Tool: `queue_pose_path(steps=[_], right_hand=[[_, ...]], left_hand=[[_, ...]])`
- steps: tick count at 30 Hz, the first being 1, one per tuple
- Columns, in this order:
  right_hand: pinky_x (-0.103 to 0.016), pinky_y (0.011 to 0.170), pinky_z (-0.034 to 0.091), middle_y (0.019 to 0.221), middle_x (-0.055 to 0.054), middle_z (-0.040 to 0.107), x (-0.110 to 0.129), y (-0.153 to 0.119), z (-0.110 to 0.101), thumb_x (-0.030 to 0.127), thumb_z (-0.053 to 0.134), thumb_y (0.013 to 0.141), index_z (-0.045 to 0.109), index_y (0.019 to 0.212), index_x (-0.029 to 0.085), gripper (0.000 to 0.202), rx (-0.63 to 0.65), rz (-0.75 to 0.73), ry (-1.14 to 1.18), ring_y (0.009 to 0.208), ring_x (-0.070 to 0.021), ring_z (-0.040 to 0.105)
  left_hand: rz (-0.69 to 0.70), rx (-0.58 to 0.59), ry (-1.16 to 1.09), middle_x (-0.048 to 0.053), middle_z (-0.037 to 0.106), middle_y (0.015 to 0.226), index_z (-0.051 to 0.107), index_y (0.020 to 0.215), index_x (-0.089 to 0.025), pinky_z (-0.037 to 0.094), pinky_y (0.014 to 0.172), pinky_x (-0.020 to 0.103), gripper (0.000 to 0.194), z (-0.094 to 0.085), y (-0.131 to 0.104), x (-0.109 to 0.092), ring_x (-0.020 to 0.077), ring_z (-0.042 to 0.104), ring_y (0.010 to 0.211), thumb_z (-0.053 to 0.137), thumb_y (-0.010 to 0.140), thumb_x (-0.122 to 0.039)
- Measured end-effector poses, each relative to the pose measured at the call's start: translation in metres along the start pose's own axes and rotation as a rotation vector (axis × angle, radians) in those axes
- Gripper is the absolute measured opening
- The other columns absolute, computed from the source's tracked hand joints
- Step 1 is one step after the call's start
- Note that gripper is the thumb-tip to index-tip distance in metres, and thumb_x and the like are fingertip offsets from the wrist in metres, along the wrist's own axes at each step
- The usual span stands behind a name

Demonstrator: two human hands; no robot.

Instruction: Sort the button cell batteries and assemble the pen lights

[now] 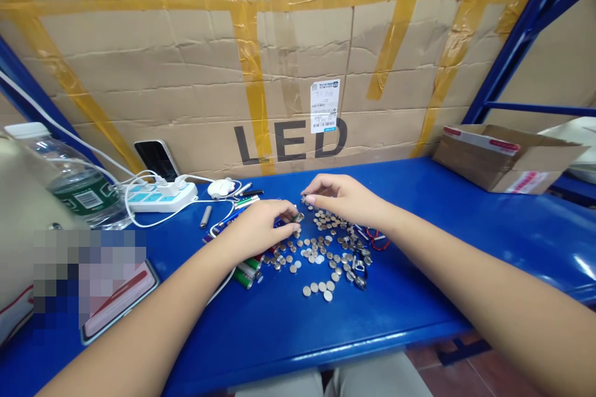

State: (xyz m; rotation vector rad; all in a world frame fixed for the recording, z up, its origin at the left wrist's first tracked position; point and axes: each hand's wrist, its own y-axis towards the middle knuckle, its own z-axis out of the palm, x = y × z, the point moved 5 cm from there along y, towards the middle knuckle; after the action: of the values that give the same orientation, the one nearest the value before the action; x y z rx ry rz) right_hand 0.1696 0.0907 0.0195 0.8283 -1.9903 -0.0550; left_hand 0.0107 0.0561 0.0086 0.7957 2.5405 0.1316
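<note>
Backdrop: flattened brown cardboard sheet [298, 74] with yellow tape and the letters "LED", standing behind a glossy blue metal counter [465, 229].
Landmark: scattered heap of small silver button cells [321, 254] at the middle of the counter; all places below are given from it.
Left hand [263, 226]: at the heap's left edge, fingers curled down, grip narrow; fingertips pinch something small and dark, too small to identify.
Right hand [342, 198]: at the heap's far edge, thumb and forefinger pinched close on or just above a cell; whether one is lifted cannot be told.
Under the left wrist: green and purple cylindrical pens or pointers [244, 270], lying left of the heap and touching its edge.
Right of the heap: thin red wire loop [377, 239], just beside the outer cells.
Far left of the heap: white power strip with blue sockets [161, 195], white cables and a clear plastic water bottle [74, 186].
Far right of the heap: open brown cardboard box [503, 158], well apart.
Handling judgement: cells are flat and slippery; pick one at a time by the rim, keep wrists low, avoid sweeping neighbours towards the front edge.
Risk judgement: stacked or bridged cells may short; keep the wire clear.
</note>
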Motion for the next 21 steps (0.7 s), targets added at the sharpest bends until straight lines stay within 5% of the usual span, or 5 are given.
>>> queue_pose_path(steps=[4,12,21], right_hand=[[-0.032,0.076,0.051,0.092,-0.004,0.07,-0.002,-0.002,0.015,0.042,0.062,0.081,0.065,0.092,0.019,0.025,0.119,0.015,0.108,0.084,-0.0146,0.063],[-0.028,0.068,0.048,0.086,-0.002,0.068,-0.001,-0.004,0.017,0.041,0.061,0.082,0.066,0.093,0.019,0.025,0.137,0.026,0.102,0.075,-0.0131,0.06],[-0.03,0.076,0.049,0.087,-0.002,0.07,0.005,-0.003,0.011,0.035,0.061,0.082,0.067,0.087,0.019,0.018,-0.014,-0.036,0.116,0.082,-0.0139,0.063]], left_hand=[[-0.041,-0.02,-0.07,0.002,0.07,0.094,0.063,0.096,-0.022,0.05,0.075,0.03,0.018,-0.002,-0.001,0.002,0.0179,0.065,0.085,0.055,0.085,-0.034],[-0.067,-0.047,-0.105,0.003,0.069,0.093,0.064,0.097,-0.022,0.051,0.072,0.031,0.02,-0.004,-0.002,-0.001,0.0178,0.064,0.082,0.054,0.086,-0.035],[-0.084,-0.073,-0.214,0.001,0.066,0.083,0.06,0.091,-0.02,0.049,0.065,0.027,0.015,-0.004,-0.001,-0.004,0.0145,0.061,0.071,0.055,0.085,-0.032]])
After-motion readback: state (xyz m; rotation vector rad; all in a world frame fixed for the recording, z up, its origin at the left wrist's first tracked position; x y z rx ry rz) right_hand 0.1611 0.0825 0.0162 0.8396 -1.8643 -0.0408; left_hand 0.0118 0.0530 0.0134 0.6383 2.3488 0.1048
